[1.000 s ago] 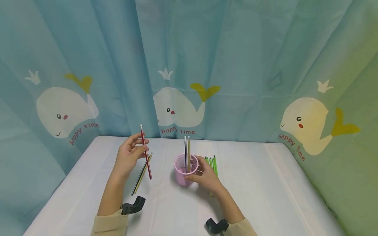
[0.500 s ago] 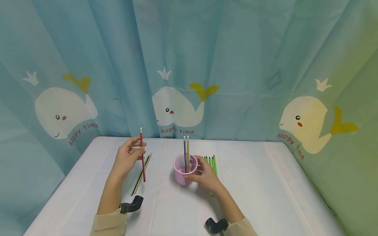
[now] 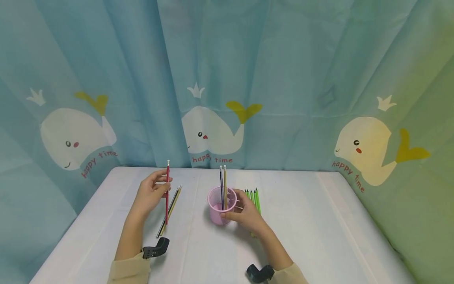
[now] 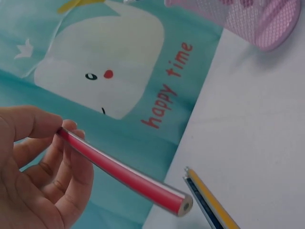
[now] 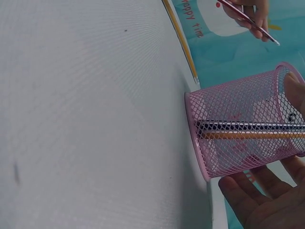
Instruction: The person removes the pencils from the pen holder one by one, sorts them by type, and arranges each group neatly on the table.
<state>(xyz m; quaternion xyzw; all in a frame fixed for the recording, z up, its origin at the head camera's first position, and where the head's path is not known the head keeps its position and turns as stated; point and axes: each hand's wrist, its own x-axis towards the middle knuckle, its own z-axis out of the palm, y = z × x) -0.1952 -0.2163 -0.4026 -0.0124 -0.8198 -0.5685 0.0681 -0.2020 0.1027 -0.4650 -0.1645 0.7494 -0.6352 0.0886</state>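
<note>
My left hand pinches a red pencil upright, its white eraser end up, over the left side of the table. In the left wrist view the red pencil points its flat, unsharpened end toward the camera. My right hand grips the right side of a pink mesh pencil cup, thumb at the rim. Inside the cup stand a dark blue pencil and a yellow pencil, eraser ends up. The right wrist view shows both through the mesh, reaching the cup's base.
A black pencil and a yellow pencil lie side by side on the white table, below the left hand. Several green pencils lie partly hidden behind the right hand. A whale-print curtain hangs behind the table.
My left hand has moved slightly left and down with the red pencil, which has turned from tilted to upright. The right hand and cup have hardly moved.
</note>
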